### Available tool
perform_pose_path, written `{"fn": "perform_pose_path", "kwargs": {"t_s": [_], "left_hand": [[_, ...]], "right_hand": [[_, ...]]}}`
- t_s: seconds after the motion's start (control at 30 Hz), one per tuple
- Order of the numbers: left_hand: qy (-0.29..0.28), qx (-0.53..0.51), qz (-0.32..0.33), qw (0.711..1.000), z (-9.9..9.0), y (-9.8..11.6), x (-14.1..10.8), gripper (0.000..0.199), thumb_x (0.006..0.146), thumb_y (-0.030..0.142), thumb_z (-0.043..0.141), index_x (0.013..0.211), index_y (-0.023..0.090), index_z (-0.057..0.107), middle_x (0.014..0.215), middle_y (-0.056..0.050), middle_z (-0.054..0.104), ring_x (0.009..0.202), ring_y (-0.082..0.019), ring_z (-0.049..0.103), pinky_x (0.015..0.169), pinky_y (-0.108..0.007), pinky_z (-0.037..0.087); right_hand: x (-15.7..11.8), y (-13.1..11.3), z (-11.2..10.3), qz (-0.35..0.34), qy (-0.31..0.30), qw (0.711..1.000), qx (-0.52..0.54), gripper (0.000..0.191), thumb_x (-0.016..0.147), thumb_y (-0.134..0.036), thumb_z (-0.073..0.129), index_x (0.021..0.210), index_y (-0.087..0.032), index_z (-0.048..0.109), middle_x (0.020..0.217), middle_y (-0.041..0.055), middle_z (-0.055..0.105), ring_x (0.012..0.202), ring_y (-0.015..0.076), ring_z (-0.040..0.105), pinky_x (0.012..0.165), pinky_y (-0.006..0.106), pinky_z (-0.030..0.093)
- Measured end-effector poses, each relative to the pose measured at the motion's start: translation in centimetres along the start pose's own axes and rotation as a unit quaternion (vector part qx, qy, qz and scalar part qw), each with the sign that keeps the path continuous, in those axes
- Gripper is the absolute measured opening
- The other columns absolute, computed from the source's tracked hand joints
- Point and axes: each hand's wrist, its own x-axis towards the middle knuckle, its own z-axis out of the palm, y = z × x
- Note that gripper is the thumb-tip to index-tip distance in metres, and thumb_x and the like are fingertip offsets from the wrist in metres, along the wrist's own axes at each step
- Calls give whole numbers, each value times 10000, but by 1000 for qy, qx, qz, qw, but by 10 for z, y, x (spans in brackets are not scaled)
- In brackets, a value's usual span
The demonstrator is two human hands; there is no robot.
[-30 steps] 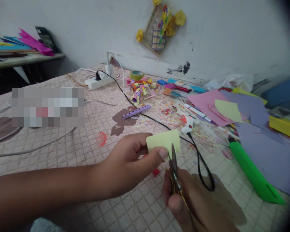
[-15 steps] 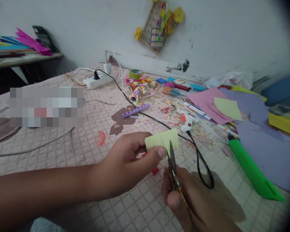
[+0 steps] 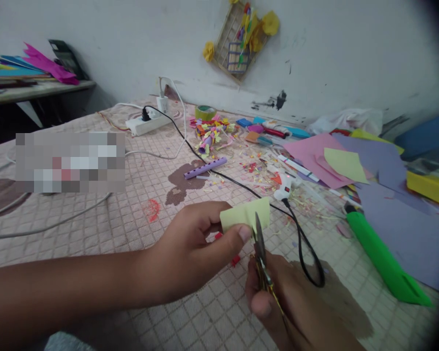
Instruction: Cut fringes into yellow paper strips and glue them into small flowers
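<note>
My left hand (image 3: pixel 201 243) pinches a small pale yellow piece of paper (image 3: pixel 244 214) between thumb and fingers, holding it above the cloth. In my right hand (image 3: pixel 278 302) is a pair of scissors (image 3: pixel 260 243) with gold-coloured handles, blades pointing up. The blades meet the lower edge of the paper, just right of my left thumb, one of them in front of it. Small red pieces (image 3: pixel 235 261) lie on the cloth below my left hand.
Behind my hands lie a purple tube with dark spots (image 3: pixel 205 167), a glue gun (image 3: pixel 284 186) with a black cord, and many paper scraps (image 3: pixel 214 134). A green cutter (image 3: pixel 386 258) and purple sheets (image 3: pixel 406 234) are at right. A power strip (image 3: pixel 148 125) stands at the back.
The scissor blades have drawn slightly closer together at the paper. Both hands stay in nearly the same place.
</note>
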Motion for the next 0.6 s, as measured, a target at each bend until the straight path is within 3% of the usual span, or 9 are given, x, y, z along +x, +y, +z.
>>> {"fn": "perform_pose_path", "kwargs": {"t_s": [0.6], "left_hand": [[-2,-12,-21,1000,0,-1,-1,300,853,350,458,654,131,506,649,-8,503,608,-94,441,552,-213,393]], "right_hand": [[6,5,2,-9,20,1000,4,648,768,-763,229,761,-214,572,623,43,599,530,172,578,467,263,434]]}}
